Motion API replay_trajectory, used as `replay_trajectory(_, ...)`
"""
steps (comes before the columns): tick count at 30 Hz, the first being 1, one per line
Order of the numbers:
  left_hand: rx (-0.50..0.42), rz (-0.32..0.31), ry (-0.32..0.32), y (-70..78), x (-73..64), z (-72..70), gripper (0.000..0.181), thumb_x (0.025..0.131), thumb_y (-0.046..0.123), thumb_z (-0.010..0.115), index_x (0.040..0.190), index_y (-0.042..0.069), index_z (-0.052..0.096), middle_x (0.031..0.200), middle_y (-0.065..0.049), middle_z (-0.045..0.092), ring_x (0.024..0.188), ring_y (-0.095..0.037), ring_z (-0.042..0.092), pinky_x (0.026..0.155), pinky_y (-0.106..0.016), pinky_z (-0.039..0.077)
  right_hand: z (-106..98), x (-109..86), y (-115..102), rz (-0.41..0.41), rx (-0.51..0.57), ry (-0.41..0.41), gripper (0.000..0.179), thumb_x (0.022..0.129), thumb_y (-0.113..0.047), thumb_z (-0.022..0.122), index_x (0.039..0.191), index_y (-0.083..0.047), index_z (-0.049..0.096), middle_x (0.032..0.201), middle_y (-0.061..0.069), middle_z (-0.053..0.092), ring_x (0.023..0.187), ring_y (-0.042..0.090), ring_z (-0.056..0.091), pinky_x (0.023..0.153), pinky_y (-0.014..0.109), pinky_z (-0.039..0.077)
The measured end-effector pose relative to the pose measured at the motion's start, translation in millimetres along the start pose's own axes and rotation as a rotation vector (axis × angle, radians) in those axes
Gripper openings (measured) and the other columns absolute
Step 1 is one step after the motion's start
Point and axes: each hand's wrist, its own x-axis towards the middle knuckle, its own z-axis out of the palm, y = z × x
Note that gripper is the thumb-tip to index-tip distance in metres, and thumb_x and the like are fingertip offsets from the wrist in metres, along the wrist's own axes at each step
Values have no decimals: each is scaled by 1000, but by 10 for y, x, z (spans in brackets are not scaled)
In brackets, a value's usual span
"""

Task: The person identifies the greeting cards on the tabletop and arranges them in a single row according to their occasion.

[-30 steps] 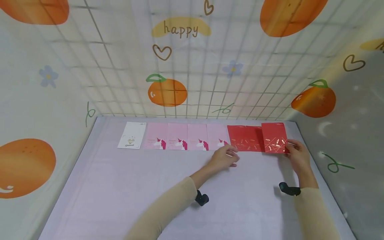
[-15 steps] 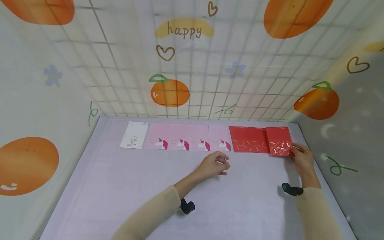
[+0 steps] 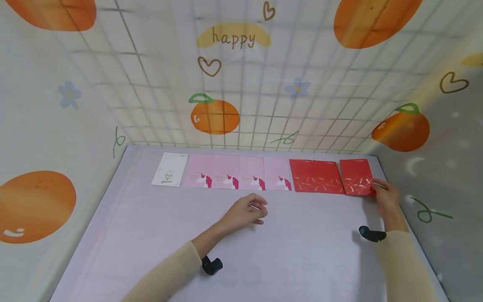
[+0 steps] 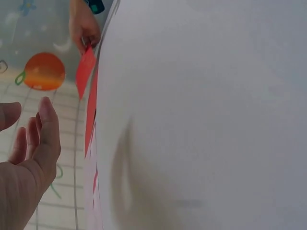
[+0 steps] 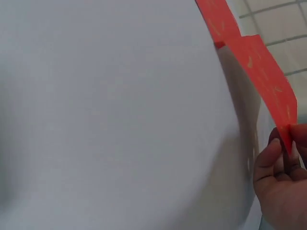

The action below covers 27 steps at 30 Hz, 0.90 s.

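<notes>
My right hand (image 3: 387,199) pinches the lower right corner of a red card (image 3: 356,177) with gold marks. In the right wrist view this card (image 5: 266,79) is tilted up off the table, its far end by the neighbouring red card (image 5: 218,19). Two more red cards (image 3: 317,177) lie side by side to its left in the head view. Over the table, in front of the pink unicorn cards (image 3: 250,172), my left hand (image 3: 245,210) is held with loosely bent fingers and nothing in them. The left wrist view shows that hand (image 4: 36,158) with thumb and fingers apart.
A white card (image 3: 170,170) with a diamond print lies at the left end of the row. The row runs along the back of the pale table (image 3: 294,251). A wire grid (image 3: 260,109) stands behind, under a cloth with orange prints.
My left hand has drawn away from the cards, leftward and toward me. The right hand has moved the red card to the right, where a gap now shows beside the other red cards.
</notes>
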Motion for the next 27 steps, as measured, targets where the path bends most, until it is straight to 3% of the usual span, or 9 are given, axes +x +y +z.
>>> replay_trajectory(3, -24, 0, 22, 12, -73, -102, 37, 94, 16, 72, 124, 0, 58, 108, -12, 64, 98, -41, 67, 78, -42, 59, 2, 38, -18, -15, -15, 4, 44, 105, -22, 51, 148, -14, 48, 109, -7, 48, 90, 12, 51, 72, 22, 49)
replay_trajectory(12, -49, 81, 111, 111, -202, -402, 31, 95, 13, 71, 121, 4, 59, 109, -15, 62, 104, -49, 62, 78, -39, 59, 35, 74, -54, -12, -49, 16, 40, 104, -19, 52, 144, -12, 52, 104, -5, 51, 85, 12, 53, 67, 22, 49)
replay_trajectory(27, -19, 17, 189, 130, -516, -649, 33, 94, 15, 72, 122, 5, 58, 109, -16, 62, 103, -44, 64, 80, -39, 58, 30, 129, -14, -13, -144, -9, 45, 105, -24, 51, 148, -11, 47, 110, -5, 49, 88, 13, 51, 67, 21, 49)
